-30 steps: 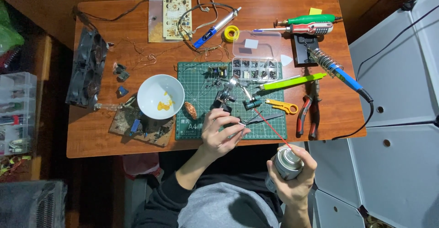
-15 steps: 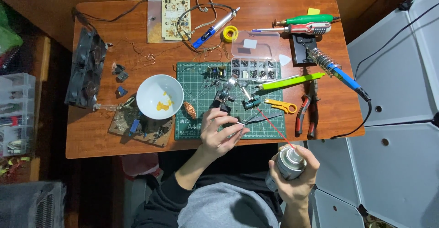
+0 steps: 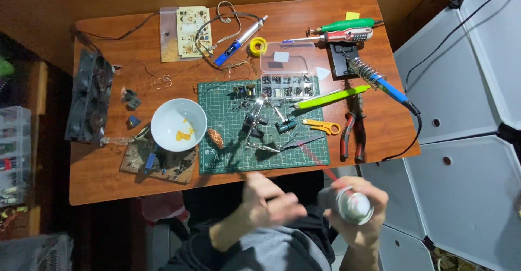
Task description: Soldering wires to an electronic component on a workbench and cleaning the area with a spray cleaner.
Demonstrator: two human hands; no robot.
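Observation:
My right hand [image 3: 362, 228] is wrapped around a small metal spray can [image 3: 355, 206] with a thin red straw, held below the table's front edge at the right. Blurred with motion, my left hand [image 3: 267, 203] hovers over my lap just left of the can, fingers spread and nothing visible in it. On the green cutting mat [image 3: 306, 152] stands a helping-hands clamp stand [image 3: 255, 121], apart from both hands.
The wooden table [image 3: 108, 178] carries a white bowl [image 3: 178, 124], a clear parts box [image 3: 287, 78], a soldering iron [image 3: 380, 81], red pliers [image 3: 353, 135], a circuit board [image 3: 187, 32] and a black fan [image 3: 89, 102]. White cabinet panels [image 3: 467, 113] stand right.
My left hand has pulled off the cutting mat, back over my lap toward the can. The right hand with the can has stayed roughly where it was.

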